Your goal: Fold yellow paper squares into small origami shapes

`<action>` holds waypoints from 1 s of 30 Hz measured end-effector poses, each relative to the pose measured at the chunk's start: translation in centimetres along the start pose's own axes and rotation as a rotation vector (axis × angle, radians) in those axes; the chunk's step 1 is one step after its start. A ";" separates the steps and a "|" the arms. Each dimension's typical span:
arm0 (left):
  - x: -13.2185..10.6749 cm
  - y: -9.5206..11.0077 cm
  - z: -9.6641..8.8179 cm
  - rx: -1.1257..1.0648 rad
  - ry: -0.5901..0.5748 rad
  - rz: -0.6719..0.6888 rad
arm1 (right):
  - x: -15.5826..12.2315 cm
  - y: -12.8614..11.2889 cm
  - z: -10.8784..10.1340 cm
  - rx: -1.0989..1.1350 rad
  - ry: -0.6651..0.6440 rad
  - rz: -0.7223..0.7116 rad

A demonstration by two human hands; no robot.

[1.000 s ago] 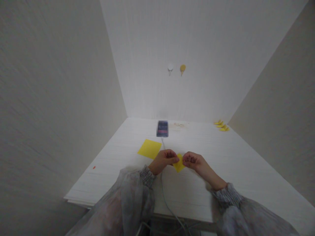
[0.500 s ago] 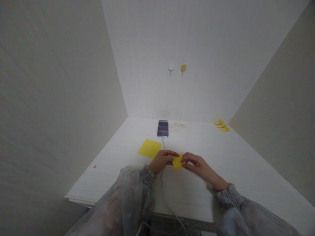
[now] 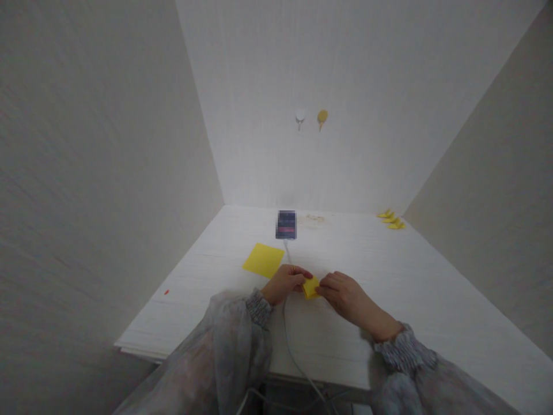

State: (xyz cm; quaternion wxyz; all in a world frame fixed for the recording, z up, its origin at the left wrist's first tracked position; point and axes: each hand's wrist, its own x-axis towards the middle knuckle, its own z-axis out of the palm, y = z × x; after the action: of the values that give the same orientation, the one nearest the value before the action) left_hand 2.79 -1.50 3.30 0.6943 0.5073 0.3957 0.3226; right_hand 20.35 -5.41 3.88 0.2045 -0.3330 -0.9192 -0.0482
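Observation:
A small folded piece of yellow paper (image 3: 310,287) is held between my two hands, low over the white tabletop. My left hand (image 3: 287,282) pinches its left side between thumb and fingers. At its right edge, my right hand (image 3: 343,294) has the fingertips pressed together on the paper; the fingers partly hide that edge. Flat on the table beyond my left wrist lies a square yellow sheet (image 3: 263,260), apart from the folded piece.
A phone (image 3: 286,225) with a blurred screen stands near the back wall, its white cable (image 3: 288,340) running under my left hand to the front edge. Several folded yellow paper shapes (image 3: 391,219) sit in the back right corner. Two hooks (image 3: 322,117) are on the wall.
The right hand's fingers have closed in over the right edge of the folded paper, and that hand has turned slightly. My left hand has hardly moved.

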 end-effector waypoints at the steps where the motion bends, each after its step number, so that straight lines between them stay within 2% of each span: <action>1: -0.1 0.1 0.0 0.018 -0.004 0.001 | 0.0 -0.1 -0.1 0.009 -0.007 0.009; 19: -0.2 0.1 -0.2 0.119 -0.140 -0.013 | -0.3 0.2 -0.4 0.288 0.003 0.125; 25: -0.3 0.0 -0.4 0.190 -0.170 0.047 | -0.3 0.2 -1.1 0.390 0.026 0.188; 30: -0.1 -0.1 -0.5 0.158 -0.207 0.047 | -0.3 0.3 -1.2 0.448 0.048 0.241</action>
State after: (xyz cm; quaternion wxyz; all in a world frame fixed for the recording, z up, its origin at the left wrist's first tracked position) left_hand 2.33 -1.43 3.17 0.6815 0.6001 0.3340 0.2527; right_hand 21.16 -5.68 4.82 0.2993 -0.3853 -0.8556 0.1733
